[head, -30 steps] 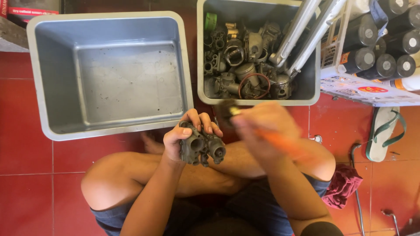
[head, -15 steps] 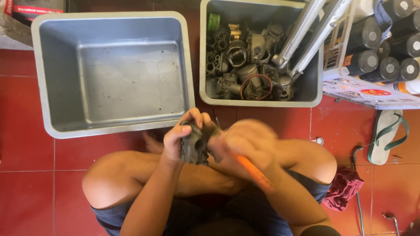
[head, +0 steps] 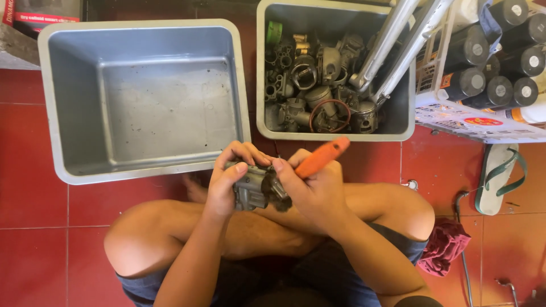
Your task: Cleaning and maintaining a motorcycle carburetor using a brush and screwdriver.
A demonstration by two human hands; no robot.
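The grey metal carburetor body (head: 256,187) sits in mid-air above the person's crossed legs, and everything else is best placed from it. The left hand (head: 227,182) is clenched around its left side, fingers curled over the top and the thumb pressed against the near face, so the part is carried wholly by that hand. The right hand (head: 313,190) lies just to the right of the carburetor body, touching it at the fingertips, and is wrapped around an orange-handled screwdriver (head: 321,156). The tool's long axis runs on a slant: the orange handle rises up and to the right, away from the carburetor body, while the working end points down and to the left into the part's right side, where the fingers hide the tip. So the right hand is the one on the tool, the left the nearer one to the part's bulk. Beyond the carburetor body, straight ahead and slightly right, stands a grey plastic bin of metal engine parts (head: 335,133) with two long silver tubes (head: 392,40) leaning out of it. Ahead and to the left is an empty grey bin (head: 57,113). Both rest on the red tiled floor (head: 34,239). Well off to the right lie a sandal (head: 500,176) and a dark red rag (head: 446,253).
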